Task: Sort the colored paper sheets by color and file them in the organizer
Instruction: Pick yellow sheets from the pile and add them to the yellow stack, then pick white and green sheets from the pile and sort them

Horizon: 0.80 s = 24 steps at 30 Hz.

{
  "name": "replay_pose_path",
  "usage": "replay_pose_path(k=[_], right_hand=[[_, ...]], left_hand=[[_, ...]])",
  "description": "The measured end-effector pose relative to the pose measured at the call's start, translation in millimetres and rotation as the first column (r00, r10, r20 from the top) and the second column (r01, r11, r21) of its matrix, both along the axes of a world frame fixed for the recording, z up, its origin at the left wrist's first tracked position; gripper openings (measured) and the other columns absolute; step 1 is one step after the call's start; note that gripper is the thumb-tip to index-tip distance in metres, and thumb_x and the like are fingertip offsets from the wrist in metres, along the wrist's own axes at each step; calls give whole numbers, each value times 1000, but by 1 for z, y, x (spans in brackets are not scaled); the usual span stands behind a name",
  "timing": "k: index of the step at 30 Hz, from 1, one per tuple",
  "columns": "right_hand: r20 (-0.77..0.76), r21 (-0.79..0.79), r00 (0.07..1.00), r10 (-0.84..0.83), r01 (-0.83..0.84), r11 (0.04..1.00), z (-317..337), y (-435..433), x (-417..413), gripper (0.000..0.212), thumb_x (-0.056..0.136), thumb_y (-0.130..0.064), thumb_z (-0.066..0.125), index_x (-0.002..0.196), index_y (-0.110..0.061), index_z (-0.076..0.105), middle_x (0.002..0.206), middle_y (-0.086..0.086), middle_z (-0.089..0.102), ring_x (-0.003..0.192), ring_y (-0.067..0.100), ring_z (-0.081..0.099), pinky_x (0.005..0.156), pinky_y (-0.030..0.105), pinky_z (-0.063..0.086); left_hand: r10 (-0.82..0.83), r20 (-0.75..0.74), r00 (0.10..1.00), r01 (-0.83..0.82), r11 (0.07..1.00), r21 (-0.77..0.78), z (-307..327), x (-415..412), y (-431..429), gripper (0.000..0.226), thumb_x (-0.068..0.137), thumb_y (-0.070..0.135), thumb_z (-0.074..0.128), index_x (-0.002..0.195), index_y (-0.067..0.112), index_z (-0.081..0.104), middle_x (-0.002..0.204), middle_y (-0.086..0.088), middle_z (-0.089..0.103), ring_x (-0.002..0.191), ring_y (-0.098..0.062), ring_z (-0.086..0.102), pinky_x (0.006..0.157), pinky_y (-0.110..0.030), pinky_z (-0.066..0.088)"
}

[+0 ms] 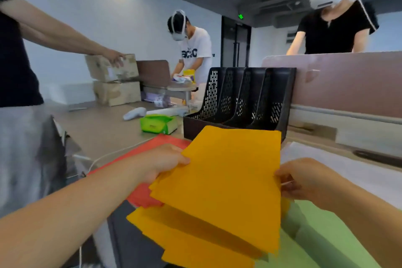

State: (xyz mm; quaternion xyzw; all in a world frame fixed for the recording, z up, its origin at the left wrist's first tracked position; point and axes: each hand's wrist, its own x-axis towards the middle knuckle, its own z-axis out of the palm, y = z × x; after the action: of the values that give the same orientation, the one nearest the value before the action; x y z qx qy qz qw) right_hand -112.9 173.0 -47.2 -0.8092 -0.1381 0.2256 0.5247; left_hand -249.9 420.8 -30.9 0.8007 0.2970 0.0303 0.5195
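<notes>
We hold a stack of orange sheets (pixel 224 176) in both hands, just in front of the black organizer (pixel 239 98).

Our left hand (pixel 165 161) grips the stack's left edge, thumb on top and fingers curled underneath; our right hand (pixel 304 178) pinches the right edge with curled fingers. The stack is lifted and tilted, its far edge covering the organizer's front lip. More orange sheets (pixel 195 235) lie fanned beneath it, nearer to us than the organizer. Red sheets (pixel 165 139) lie in front of the organizer to its left, green sheets (pixel 315 235) and white sheets (pixel 348 165) in front to its right. A green tissue pack (pixel 157 124) sits just left of the organizer.
</notes>
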Motion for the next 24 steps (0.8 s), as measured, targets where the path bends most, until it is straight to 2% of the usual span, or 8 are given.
replay_pose_path(k=[4, 8, 12, 14, 16, 18, 21, 24], right_hand=[[-83, -129, 995, 47, -58, 990, -20, 19, -5, 9, 89, 2, 55, 81, 3, 54, 69, 17, 54, 52, 26, 55, 49, 30, 50], [-124, -184, 992, 40, -63, 981, -25, 19, -5, 8, 90, 3, 54, 82, 6, 53, 66, 18, 56, 46, 26, 57, 44, 29, 51], [-127, -189, 991, 50, -73, 979, -17, 5, -2, 10, 89, 3, 55, 89, 13, 58, 64, 22, 63, 46, 27, 60, 45, 28, 54], [-115, -181, 993, 37, -57, 982, -14, -7, 3, 13, 88, 3, 57, 96, 13, 58, 69, 23, 63, 49, 28, 62, 48, 29, 55], [-119, -154, 993, -2, -17, 988, -13, -22, 7, 15, 87, 1, 59, 99, 10, 58, 71, 22, 63, 52, 29, 63, 50, 30, 55], [-110, -152, 993, -33, 16, 988, -11, -40, 9, 15, 88, -1, 58, 100, 7, 59, 73, 21, 63, 50, 28, 63, 48, 28, 53], [-65, -143, 993, -97, 86, 986, -11, -76, 10, 13, 89, -4, 57, 98, 5, 61, 71, 18, 64, 48, 25, 61, 47, 26, 52], [-14, -125, 977, -214, 211, 969, -17, -127, 14, 11, 87, -6, 61, 94, 3, 63, 68, 15, 67, 50, 24, 63, 55, 30, 55]], left_hand=[[-7, -97, 995, 17, 995, 94, -27, -11, 23, 22, 93, 11, 58, 110, 2, 68, 110, -20, 69, 104, -37, 65, 92, -49, 52], [-13, -58, 998, 25, 975, 220, -43, -1, 27, 18, 88, 14, 64, 101, 3, 70, 98, -20, 70, 80, -28, 64, 72, -34, 49], [-25, -178, 984, 114, 852, 511, -44, 12, 21, 13, 84, 19, 65, 84, 6, 67, 80, -12, 59, 73, -22, 55, 61, -27, 38], [34, -212, 977, 117, 743, 659, -42, 19, 14, 15, 85, 18, 62, 87, 4, 66, 90, -11, 62, 90, -26, 62, 67, -29, 45], [35, -170, 985, 99, 689, 718, -37, 29, 3, 20, 86, 17, 59, 98, 3, 66, 107, -15, 65, 103, -30, 61, 75, -33, 47], [-30, -107, 994, 98, 692, 715, -31, 41, -16, 20, 87, 15, 58, 101, 2, 65, 118, -19, 62, 105, -31, 60, 74, -33, 46], [-173, -37, 984, 151, 709, 689, -24, 65, -58, 36, 90, 15, 57, 126, 12, 60, 131, -9, 57, 113, -26, 56, 82, -27, 44], [-297, -16, 955, 225, 689, 689, -27, 99, -113, 27, 88, 15, 58, 114, 18, 66, 123, -7, 62, 113, -25, 57, 89, -29, 45]])
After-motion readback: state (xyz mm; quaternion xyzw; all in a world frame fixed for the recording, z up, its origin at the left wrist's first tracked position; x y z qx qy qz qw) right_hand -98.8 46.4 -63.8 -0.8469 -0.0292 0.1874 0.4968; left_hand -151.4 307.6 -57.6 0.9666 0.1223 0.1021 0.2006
